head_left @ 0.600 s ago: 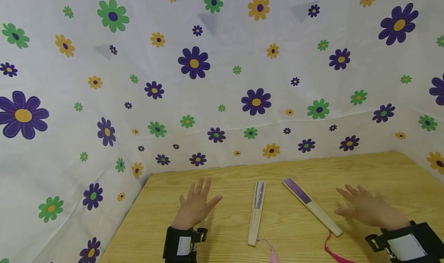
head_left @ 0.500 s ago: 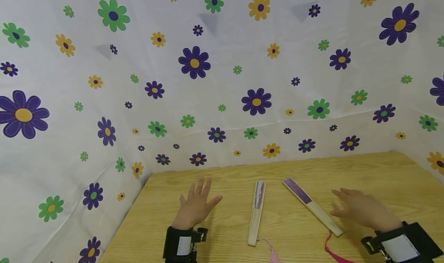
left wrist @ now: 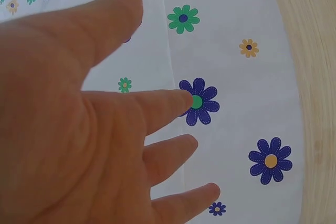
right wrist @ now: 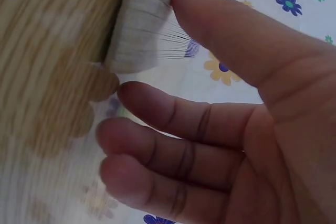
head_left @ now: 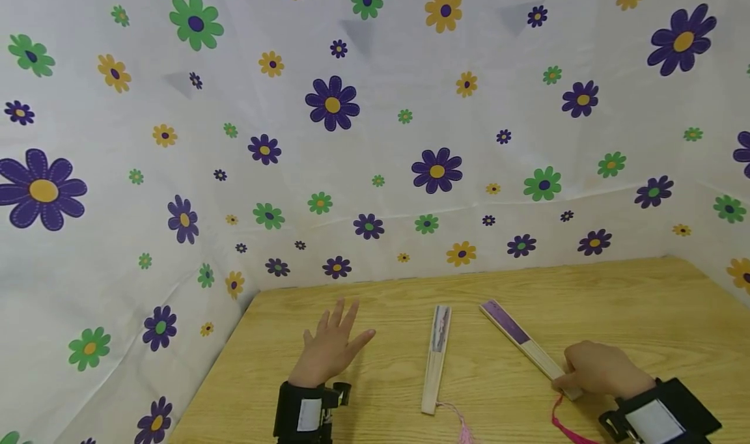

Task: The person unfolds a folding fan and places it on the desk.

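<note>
Two folded fans with pale ribs lie on the wooden table. My right hand [head_left: 603, 369] curls over the tassel end of the purple fan [head_left: 510, 323], which slants across the table. In the right wrist view, the thumb [right wrist: 210, 19] meets the rivet end of this fan [right wrist: 139, 24], and the index fingertip is right at its opposite edge. Left of it, the grey-patterned fan [head_left: 436, 359] lies nearly straight, with a light pink tassel [head_left: 465, 431]. My left hand [head_left: 328, 349] is spread over the table's left side with nothing in it.
The yellow wood-grain table [head_left: 375, 320] backs onto a white flower-print cloth [head_left: 381, 144], which also rises at the left and right sides. A dark pink tassel [head_left: 565, 429] trails from the purple fan toward the near edge. Both wrists wear black camera straps.
My right hand has moved left and nearer, and its fingers have curled over the purple fan's tassel end. The left hand stays spread. The head view has shifted slightly.
</note>
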Demonstrator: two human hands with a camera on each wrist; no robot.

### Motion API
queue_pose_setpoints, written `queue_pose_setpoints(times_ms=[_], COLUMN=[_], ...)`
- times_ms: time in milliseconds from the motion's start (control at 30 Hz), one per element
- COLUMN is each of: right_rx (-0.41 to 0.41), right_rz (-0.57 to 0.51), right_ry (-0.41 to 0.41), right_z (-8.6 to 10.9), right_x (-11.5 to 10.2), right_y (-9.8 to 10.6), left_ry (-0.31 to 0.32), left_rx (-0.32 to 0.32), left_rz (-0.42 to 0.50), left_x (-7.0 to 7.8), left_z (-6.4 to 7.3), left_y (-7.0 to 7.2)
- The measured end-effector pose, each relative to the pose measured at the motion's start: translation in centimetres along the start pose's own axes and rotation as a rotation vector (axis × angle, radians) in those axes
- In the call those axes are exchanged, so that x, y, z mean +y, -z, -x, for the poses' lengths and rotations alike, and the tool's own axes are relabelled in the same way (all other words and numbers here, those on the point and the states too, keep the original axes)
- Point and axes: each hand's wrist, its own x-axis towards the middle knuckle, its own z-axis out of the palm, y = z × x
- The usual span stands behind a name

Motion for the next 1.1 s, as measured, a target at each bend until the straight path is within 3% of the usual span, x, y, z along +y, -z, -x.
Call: queue_pose_setpoints(times_ms=[300, 467, 567, 700, 800, 867, 933, 1033, 1100], right_rx=[0.02, 0.035, 0.049, 0.077, 0.133, 0.188, 0.263, 0.356, 0.386], right_rz=[-0.082, -0.125, -0.15, -0.177, -0.165, -0.139, -0.107, -0.058, -0.039], right_ry=[0.021, 0.033, 0.117, 0.284, 0.343, 0.336, 0.351, 0.357, 0.33], right_z=[0.2, 0.4, 0.7, 1.5, 2.5, 3.2, 3.8, 4.5, 4.7], right_x=[-0.4, -0.5, -0.3, -0.9, -2.7, -4.5, -6.4, -9.0, -10.3], right_y=[0.0, 0.5, 1.2, 2.5, 3.3, 3.4, 3.1, 2.4, 1.9], left_ry=[0.001, -0.042, -0.102, -0.248, -0.375, -0.434, -0.464, -0.369, -0.286], left_rx=[-0.038, 0.001, 0.059, 0.161, 0.18, 0.107, -0.011, -0.173, -0.186], left_rz=[-0.07, -0.121, -0.121, -0.12, -0.077, 0.057, 0.295, 0.718, 0.919], left_x=[0.7, 2.3, 3.8, 6.5, 8.5, 9.6, 10.5, 11.5, 11.9], left_z=[0.0, -0.2, -0.4, -0.5, -0.5, -0.4, -0.2, 0.2, 0.5], left_y=[-0.1, -1.0, -2.1, -4.6, -6.7, -7.9, -8.9, -9.6, -9.6])
